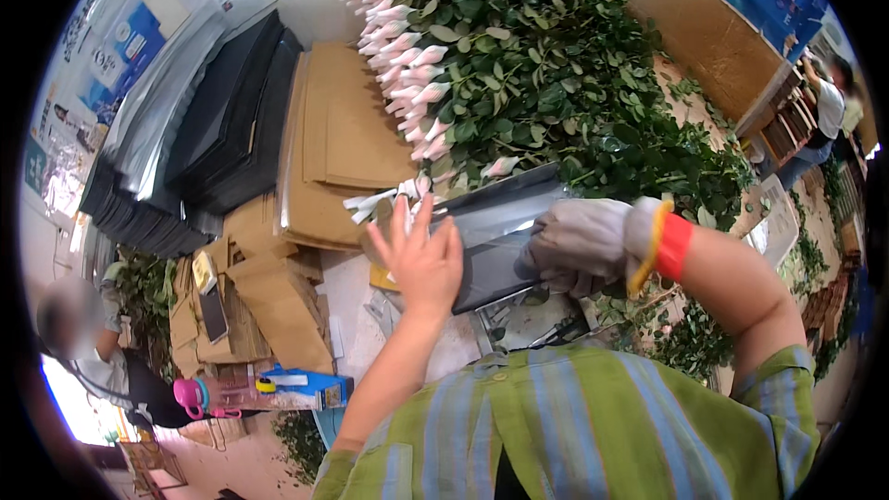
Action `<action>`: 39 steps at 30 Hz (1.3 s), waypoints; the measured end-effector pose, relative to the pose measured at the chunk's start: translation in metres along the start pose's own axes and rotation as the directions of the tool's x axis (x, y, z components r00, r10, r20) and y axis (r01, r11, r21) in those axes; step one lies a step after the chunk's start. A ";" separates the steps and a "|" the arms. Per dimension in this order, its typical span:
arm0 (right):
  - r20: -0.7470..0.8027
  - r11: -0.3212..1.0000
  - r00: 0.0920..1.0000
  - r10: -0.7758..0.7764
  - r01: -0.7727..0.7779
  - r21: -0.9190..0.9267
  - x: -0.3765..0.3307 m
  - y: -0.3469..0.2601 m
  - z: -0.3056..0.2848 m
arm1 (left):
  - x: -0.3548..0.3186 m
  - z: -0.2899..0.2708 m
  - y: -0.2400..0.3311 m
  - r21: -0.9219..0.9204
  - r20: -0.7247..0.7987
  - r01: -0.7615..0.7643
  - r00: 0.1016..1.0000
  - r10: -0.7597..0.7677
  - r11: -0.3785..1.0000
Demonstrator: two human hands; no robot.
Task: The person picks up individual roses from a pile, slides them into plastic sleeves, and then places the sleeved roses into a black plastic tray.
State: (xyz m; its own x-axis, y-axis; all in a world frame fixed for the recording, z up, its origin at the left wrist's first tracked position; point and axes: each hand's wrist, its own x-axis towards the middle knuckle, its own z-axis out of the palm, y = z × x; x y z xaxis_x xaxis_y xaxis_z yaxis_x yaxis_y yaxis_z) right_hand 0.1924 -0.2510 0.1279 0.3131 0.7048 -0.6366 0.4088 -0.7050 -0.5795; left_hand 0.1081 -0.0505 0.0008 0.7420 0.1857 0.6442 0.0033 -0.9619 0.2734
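Clear plastic sleeve [500, 231] held over the counter [356, 301], between both hands, just below the rose pile. Left hand [421, 259] bare, fingers [400, 218] spread wide and flat against sleeve's left end. Right hand [579, 241] in grey glove, fingers curled around sleeve's right edge, gripping it. Roses [403, 56] with netted pink buds and green leaves heaped behind. Cardboard sheets [347, 130] left of roses, black sheets [231, 120] further left. Tape dispenser [301, 387] near lower left.
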 end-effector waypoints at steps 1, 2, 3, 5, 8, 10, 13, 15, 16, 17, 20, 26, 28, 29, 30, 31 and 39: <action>0.007 0.940 0.992 -0.128 0.124 -0.317 0.016 0.026 0.003 | 0.005 0.016 0.008 0.039 0.047 -0.048 0.998 0.046 0.998; 0.049 0.772 0.973 -0.225 0.209 -0.601 0.032 0.056 0.004 | 0.006 0.030 0.013 0.009 0.060 -0.028 0.998 0.027 1.000; 0.136 0.608 0.968 -0.213 0.240 -0.756 0.032 0.054 0.001 | 0.001 0.037 0.013 -0.001 0.086 -0.001 0.996 0.001 1.000; 0.200 0.540 0.973 -0.118 0.232 -0.809 0.032 0.050 -0.009 | 0.001 0.031 0.016 -0.004 0.183 0.073 0.980 -0.071 0.997; -0.034 0.549 0.979 0.203 -0.143 -0.824 0.002 0.032 -0.027 | 0.008 0.025 0.008 -0.094 0.196 0.295 0.942 -0.273 0.951; -0.199 0.679 0.970 0.143 -0.242 -0.693 -0.024 0.020 -0.040 | 0.000 0.034 -0.016 -0.279 0.364 0.535 0.827 -0.428 0.798; -0.292 0.968 0.955 -0.043 -0.032 -0.248 -0.030 -0.005 -0.047 | 0.006 0.039 -0.035 -0.519 0.743 0.845 0.520 -0.423 0.127; 0.020 0.810 0.992 -0.121 0.087 0.580 0.022 0.007 -0.027 | 0.006 0.050 -0.047 -0.488 0.789 0.869 0.479 -0.384 0.083; 0.040 0.692 0.997 -0.060 0.013 0.722 0.045 0.009 -0.015 | 0.012 0.050 -0.047 -0.445 0.840 0.893 0.443 -0.314 0.072; -0.105 0.737 0.993 -0.059 0.114 0.667 0.052 0.012 -0.010 | 0.021 0.046 -0.045 -0.408 0.879 0.910 0.412 -0.241 0.071; -0.596 0.900 0.681 -0.426 0.388 -0.200 0.072 0.020 0.000 | -0.001 0.029 -0.066 -0.510 0.771 0.831 0.556 -0.311 0.221; -0.345 0.554 0.434 -0.832 0.640 -0.533 0.058 -0.001 0.026 | -0.072 0.009 -0.066 -0.545 0.615 0.832 0.479 -0.626 0.101; -0.105 0.506 0.568 -0.816 0.615 -0.605 0.075 -0.010 0.050 | -0.093 0.022 -0.061 -0.613 0.651 0.788 0.464 -0.600 -0.057; -0.263 0.475 0.408 -0.874 0.602 -0.642 0.122 0.011 0.091 | -0.096 0.025 -0.064 -0.620 0.658 0.783 0.551 -0.514 0.046; 0.003 0.332 0.476 -0.879 0.617 -0.714 0.147 0.006 0.095 | -0.099 0.025 -0.065 -0.612 0.676 0.788 0.564 -0.474 0.065; -0.110 0.359 0.413 -0.904 0.596 -0.718 0.148 0.004 0.097 | -0.101 0.025 -0.063 -0.602 0.702 0.799 0.539 -0.465 0.016; -0.490 0.475 0.055 -0.870 0.361 -0.802 0.006 -0.002 0.037 | -0.017 0.046 -0.026 -0.436 0.900 0.764 0.386 -0.204 -0.475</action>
State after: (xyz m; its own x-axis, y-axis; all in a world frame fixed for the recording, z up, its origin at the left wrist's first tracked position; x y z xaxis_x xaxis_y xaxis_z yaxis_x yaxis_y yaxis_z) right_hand 0.1620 -0.2479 0.1067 0.0822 0.6909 0.7183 0.9951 -0.0174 -0.0972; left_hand 0.1262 -0.0377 -0.0502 0.8889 0.0875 -0.4496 0.2731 0.6867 0.6737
